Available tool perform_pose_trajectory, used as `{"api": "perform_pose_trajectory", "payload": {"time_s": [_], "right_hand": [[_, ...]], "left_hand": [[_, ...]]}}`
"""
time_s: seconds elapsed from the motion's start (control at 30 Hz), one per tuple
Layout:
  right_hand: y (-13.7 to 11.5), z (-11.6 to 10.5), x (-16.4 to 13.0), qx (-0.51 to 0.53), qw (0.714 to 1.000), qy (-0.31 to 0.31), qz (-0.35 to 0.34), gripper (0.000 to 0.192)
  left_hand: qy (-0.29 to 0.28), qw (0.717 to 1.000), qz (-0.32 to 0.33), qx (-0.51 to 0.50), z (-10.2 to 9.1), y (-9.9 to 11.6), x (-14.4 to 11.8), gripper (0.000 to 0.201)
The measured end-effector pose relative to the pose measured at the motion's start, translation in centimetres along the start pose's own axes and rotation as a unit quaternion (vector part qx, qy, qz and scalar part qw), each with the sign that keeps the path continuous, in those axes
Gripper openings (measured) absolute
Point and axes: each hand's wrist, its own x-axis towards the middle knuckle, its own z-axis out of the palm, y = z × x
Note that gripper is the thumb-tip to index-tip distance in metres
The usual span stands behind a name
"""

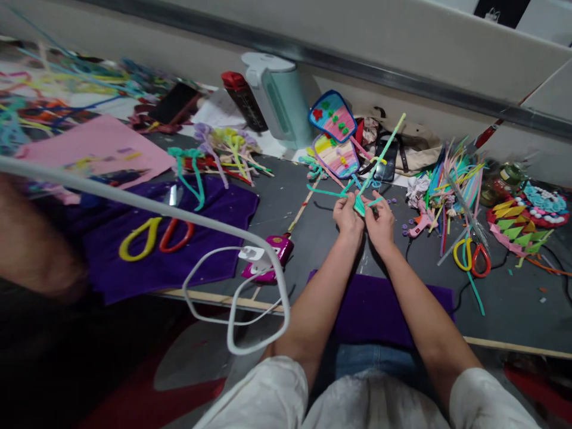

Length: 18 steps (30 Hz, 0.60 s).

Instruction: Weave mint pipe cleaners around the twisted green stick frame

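Teal pipe cleaners (pixel 363 189): fuzzy stems, mint to teal, bunched where both hands meet; strands fan out to 9, 11 and 1 o'clock, the longest a pale green one running up toward 1 o'clock. Held above the grey work surface (pixel 308 238), a little right of frame centre.
Left hand (pixel 347 215): fingers pinched on the bundle's lower end, thumb on top.
Right hand (pixel 379 221): closed on the same knot from the 3 o'clock side, touching the left hand.
Purple cloth (pixel 379 310): at 6 o'clock from the hands, lying between the forearms.
Pink glue gun (pixel 420 223): just beside the right hand at 3 o'clock.
Scissors, yellow and red handles (pixel 471 257): at 4 o'clock, near a heap of coloured stems (pixel 456 179).
Paddle shapes, striped pastel (pixel 335 134): at 12 o'clock, two overlapping, leaning by the teal kettle (pixel 279 98).
Second scissors (pixel 154 235): at 9 o'clock, well apart, on a larger purple cloth (pixel 179 262).
White cable (pixel 232 298): loops across the foreground at 8 o'clock.
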Motion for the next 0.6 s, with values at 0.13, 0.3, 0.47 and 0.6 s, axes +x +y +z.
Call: {"api": "perform_pose_trajectory", "payload": {"time_s": [0.13,0.3,0.47,0.6], "right_hand": [[0.1,-1.4,0.9,0.007,1.000,0.000,-0.006,0.020],[1.3,-3.1,2.2,0.089,0.996,0.007,-0.012,0.018],[2.5,-4.0,2.9,0.128,0.990,0.046,0.031,0.020],[2.0,-4.3,2.8,0.009,0.994,0.106,0.000,0.016]], "left_hand": [[-0.032,0.998,-0.052,-0.004,0.0,-0.2,0.4,0.030],[-0.095,0.978,-0.187,-0.006,0.5,0.4,-0.1,0.015],[-0.132,0.965,-0.222,0.038,0.9,1.1,-1.3,0.017],[-0.113,0.980,-0.153,0.051,0.9,0.8,-2.2,0.026]]}}
